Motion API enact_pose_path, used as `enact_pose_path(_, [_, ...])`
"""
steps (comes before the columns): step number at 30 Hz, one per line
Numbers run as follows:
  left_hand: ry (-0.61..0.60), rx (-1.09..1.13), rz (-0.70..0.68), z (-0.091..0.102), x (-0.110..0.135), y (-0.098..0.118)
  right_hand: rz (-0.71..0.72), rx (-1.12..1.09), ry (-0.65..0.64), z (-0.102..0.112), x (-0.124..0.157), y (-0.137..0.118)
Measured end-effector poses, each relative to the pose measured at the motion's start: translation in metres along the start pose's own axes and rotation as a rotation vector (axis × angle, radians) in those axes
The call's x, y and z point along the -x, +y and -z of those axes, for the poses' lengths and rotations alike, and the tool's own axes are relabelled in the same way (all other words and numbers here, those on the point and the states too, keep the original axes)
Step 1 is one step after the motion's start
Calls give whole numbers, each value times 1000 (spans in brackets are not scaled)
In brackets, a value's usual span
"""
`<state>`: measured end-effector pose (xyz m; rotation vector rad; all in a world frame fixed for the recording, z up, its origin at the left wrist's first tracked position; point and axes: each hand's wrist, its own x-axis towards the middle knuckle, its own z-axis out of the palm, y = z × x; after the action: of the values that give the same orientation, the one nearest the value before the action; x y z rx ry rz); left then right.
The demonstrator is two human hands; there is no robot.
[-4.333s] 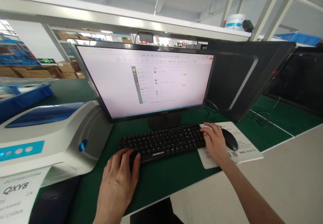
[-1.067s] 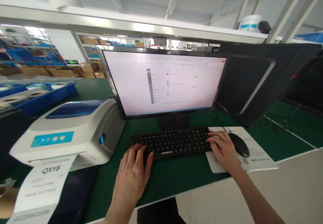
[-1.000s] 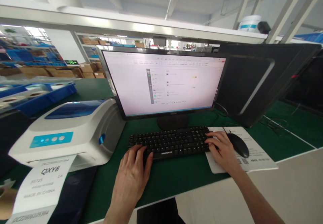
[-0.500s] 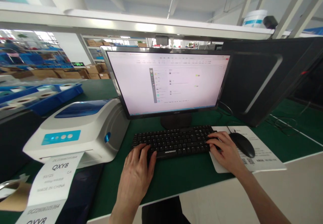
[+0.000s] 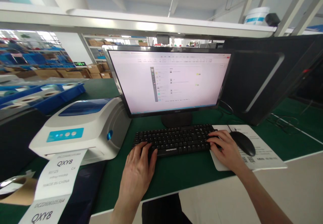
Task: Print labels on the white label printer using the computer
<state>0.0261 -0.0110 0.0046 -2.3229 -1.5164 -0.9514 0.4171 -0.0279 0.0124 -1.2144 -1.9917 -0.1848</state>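
My left hand (image 5: pixel 137 170) lies flat with its fingers spread on the left end of a black keyboard (image 5: pixel 176 139). My right hand (image 5: pixel 224 148) rests with loosely bent fingers on the keyboard's right end, beside a black mouse (image 5: pixel 242 142) that it does not touch. Behind the keyboard a lit monitor (image 5: pixel 169 81) shows a white window. Left of it a white label printer (image 5: pixel 83 129) has a strip of printed labels (image 5: pixel 54 183) hanging out of its slot.
The mouse sits on a white mouse pad (image 5: pixel 262 151) on the green mat (image 5: pixel 176 177). A black computer case (image 5: pixel 262 79) stands right of the monitor. A blue tray (image 5: pixel 40 96) with label rolls lies at the back left. A white bucket (image 5: pixel 256 15) stands on the shelf above.
More label strip has come out of the printer since the earliest frame. The view has shifted so the printer and labels show more. Both hands stay on the keyboard.
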Motion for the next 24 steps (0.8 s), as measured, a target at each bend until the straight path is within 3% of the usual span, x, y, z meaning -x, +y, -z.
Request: enact_pose_path(24, [-4, -6, 19, 0, 1, -1, 14, 15, 14, -2, 1, 3])
